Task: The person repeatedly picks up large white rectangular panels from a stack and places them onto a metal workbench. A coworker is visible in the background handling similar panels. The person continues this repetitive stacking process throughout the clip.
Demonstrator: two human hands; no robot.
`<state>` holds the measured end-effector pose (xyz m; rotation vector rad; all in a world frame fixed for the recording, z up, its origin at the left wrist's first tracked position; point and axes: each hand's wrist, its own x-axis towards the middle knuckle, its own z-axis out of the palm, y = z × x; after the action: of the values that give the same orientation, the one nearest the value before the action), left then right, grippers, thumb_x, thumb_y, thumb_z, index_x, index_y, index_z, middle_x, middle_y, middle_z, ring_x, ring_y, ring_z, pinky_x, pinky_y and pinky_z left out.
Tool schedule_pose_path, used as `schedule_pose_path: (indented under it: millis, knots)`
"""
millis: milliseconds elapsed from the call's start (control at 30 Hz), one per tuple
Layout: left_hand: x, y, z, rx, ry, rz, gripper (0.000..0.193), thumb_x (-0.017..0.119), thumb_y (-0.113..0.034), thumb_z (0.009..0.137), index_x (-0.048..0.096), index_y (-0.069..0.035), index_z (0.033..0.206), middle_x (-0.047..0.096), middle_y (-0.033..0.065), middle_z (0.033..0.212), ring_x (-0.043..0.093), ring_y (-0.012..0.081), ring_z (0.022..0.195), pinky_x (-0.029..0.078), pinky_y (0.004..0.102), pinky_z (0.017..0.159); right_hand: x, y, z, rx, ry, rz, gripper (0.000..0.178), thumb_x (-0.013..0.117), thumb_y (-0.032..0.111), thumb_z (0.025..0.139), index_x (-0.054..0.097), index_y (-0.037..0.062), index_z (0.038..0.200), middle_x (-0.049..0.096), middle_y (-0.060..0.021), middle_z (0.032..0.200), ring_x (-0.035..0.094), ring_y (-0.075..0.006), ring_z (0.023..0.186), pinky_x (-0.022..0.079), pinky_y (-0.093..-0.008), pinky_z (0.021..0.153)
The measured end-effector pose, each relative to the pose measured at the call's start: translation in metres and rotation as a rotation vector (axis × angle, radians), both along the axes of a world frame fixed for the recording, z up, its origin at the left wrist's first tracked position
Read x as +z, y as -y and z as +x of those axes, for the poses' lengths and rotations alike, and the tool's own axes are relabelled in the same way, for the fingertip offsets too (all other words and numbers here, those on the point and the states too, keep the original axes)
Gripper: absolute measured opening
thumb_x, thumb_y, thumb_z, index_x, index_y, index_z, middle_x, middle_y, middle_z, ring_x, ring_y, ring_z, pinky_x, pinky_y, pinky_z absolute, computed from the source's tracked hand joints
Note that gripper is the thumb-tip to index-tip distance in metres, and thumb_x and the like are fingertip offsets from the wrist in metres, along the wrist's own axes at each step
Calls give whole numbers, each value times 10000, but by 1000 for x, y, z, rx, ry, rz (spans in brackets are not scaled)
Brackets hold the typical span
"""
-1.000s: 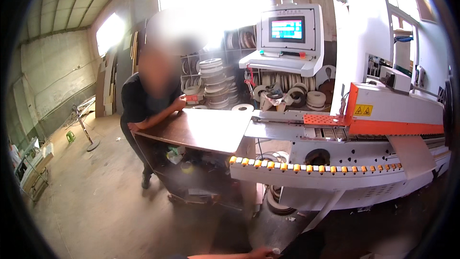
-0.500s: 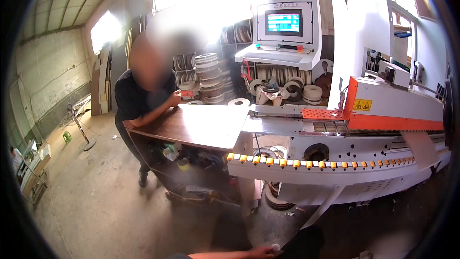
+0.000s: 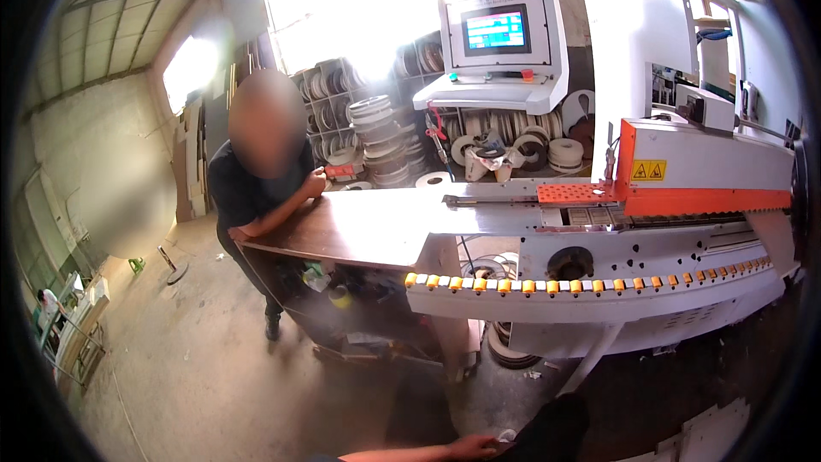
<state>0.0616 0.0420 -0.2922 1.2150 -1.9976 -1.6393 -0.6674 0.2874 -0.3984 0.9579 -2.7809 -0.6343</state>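
My left forearm comes in at the lower edge, and my left hand (image 3: 475, 447) rests low beside my dark-clothed knee (image 3: 556, 428). Its fingers are closed around a small white thing (image 3: 506, 436), too small and partly covered to name. My right hand is out of sight. Ahead stands a long edge-banding machine (image 3: 547, 304) with a row of orange rollers along its front rail. At its far right a pale brownish panel (image 3: 772, 239) sticks out from under the orange and white housing (image 3: 710, 167).
Across a brown-topped workbench (image 3: 351, 227), a person in dark clothes (image 3: 256, 180) leans on their forearms. A control panel with a lit screen (image 3: 496, 30) hangs above. Stacked edge-band rolls (image 3: 376, 137) stand behind. Pale boards (image 3: 710, 436) lie at lower right.
The view has tilted and shifted slightly. The pale panel has moved farther right along the machine. Boards at lower right have come into view. My left hand stays low by the knee.
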Motion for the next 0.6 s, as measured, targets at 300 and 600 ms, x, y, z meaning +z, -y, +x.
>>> schedule_pose_path:
  millis: [300,600]
  knots:
    - [17,-2,3,-96,115,-66,425,633,-335,974,625,-79,1313,680,119,1237,629,268,1176,463,413,1031,122,35,162,2,25,-986,356,657,205,889,683,-17,1166,693,-280,1122,664,-422,1071,518,-473,967]
    - [-14,-25,21,-37,42,28,447,615,-354,994,618,-100,1362,701,105,1227,652,242,1164,481,390,1015,94,24,214,-957,1315,-2284,614,680,604,881,603,73,1179,625,-39,1085,585,-156,1012,462,-286,889]
